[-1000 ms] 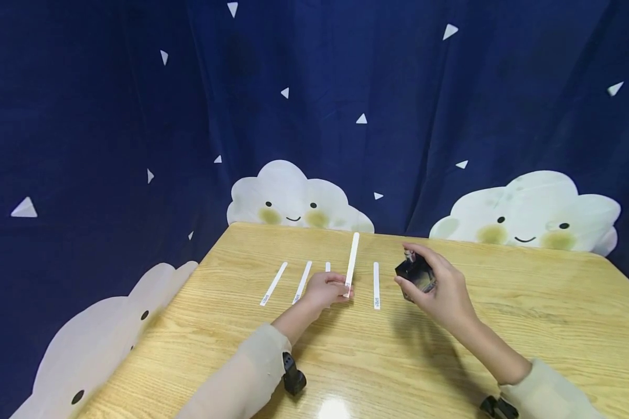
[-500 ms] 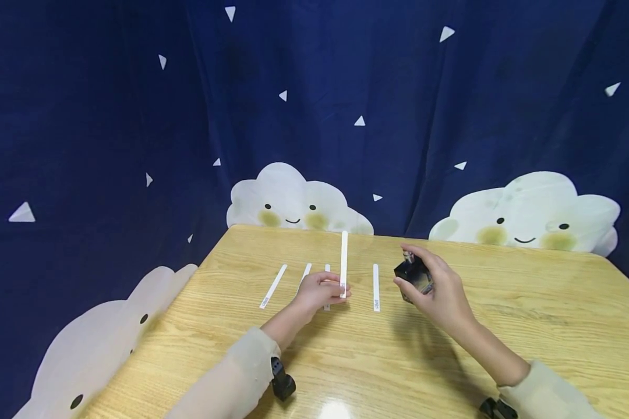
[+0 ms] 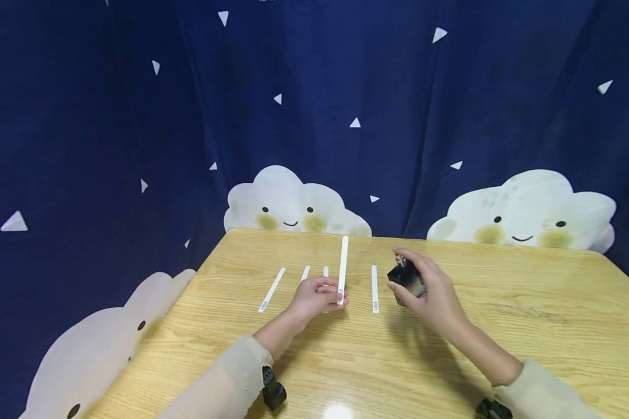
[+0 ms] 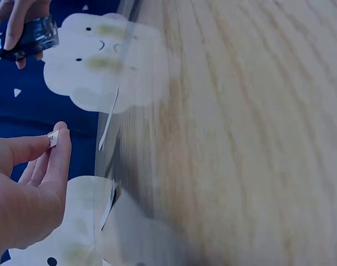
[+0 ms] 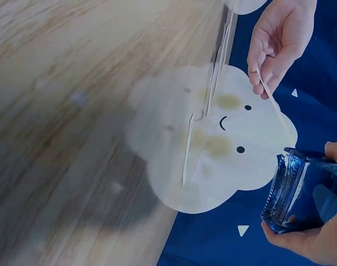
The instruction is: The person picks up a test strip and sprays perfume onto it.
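Observation:
My left hand [image 3: 314,299] pinches a white paper test strip [image 3: 343,262] by its printed lower end, between thumb and fingers. The strip stands nearly upright above the table, its far end free. To the right, my right hand [image 3: 440,297] holds a dark glass perfume bottle [image 3: 407,280] around its sides, with the index finger on the spray top [image 3: 400,261]. In the right wrist view the bottle [image 5: 301,191] shows blue, apart from the held strip [image 5: 275,108]. The spray top's nozzle is too small to make out.
Several similar strips lie on the wooden table [image 3: 346,361]: a slanted one [image 3: 271,291] at left, two partly hidden behind my left hand, and one [image 3: 374,289] between the hands. A dark blue curtain [image 3: 304,134] with white clouds hangs behind.
Over the second, my left hand has shifted slightly left with its strip, which tilts less. My right hand has edged a little left in view with the bottle; the head view has also shifted slightly.

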Demonstrator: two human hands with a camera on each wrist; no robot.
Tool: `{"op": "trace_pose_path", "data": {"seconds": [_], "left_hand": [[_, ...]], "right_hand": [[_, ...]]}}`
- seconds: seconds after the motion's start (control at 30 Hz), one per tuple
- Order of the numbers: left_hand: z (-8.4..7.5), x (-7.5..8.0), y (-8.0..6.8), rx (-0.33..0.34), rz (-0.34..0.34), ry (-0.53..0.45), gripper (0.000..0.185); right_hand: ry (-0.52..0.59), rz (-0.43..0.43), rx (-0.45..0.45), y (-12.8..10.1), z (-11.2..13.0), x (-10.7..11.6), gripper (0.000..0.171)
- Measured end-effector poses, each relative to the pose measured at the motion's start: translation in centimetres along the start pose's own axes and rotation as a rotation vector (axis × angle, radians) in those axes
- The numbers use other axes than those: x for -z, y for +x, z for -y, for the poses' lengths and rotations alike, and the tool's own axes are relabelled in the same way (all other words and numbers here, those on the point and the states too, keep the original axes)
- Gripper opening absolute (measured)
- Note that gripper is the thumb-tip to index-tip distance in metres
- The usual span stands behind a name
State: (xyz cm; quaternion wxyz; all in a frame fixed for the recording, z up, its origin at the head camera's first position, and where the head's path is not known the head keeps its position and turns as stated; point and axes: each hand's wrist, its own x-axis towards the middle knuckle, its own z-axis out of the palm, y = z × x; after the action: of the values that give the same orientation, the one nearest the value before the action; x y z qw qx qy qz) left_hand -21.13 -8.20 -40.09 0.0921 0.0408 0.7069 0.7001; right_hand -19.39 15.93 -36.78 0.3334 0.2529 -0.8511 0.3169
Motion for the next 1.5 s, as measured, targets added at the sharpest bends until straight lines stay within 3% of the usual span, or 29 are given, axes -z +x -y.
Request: {"op": "trace_pose_path", "data": {"seconds": [0.3,0.67,1.1,1.3,1.5], "left_hand": [[0.1,0.0,0.2,0.030,-0.033,-0.019,0.032],[-0.1,-0.7,0.3,-0.030,-0.027,0.046,0.029],[-2.0,-1.4,1.0,-0.050,-0.011,0.136,0.027],[-1.9,-1.4,0.8,-0.055,-0.011,0.154,0.026],[-1.5,-1.1,0.7,-0.047,-0.013,0.153,0.027]], "right_hand": [[0.018,0.009,0.016,-0.1,0.0,-0.7,0.061],[0.013,0.035,0.002,0.5,-0.5,-0.9,0.057],[-0.005,-0.083,0.035,2.4,-0.4,-1.1,0.054],[-0.001,-0.134,0.051,2.1,-0.7,-1.3,0.054],[0.015,-0.120,0.041,1.8,-0.6,-1.4,0.050]]}}
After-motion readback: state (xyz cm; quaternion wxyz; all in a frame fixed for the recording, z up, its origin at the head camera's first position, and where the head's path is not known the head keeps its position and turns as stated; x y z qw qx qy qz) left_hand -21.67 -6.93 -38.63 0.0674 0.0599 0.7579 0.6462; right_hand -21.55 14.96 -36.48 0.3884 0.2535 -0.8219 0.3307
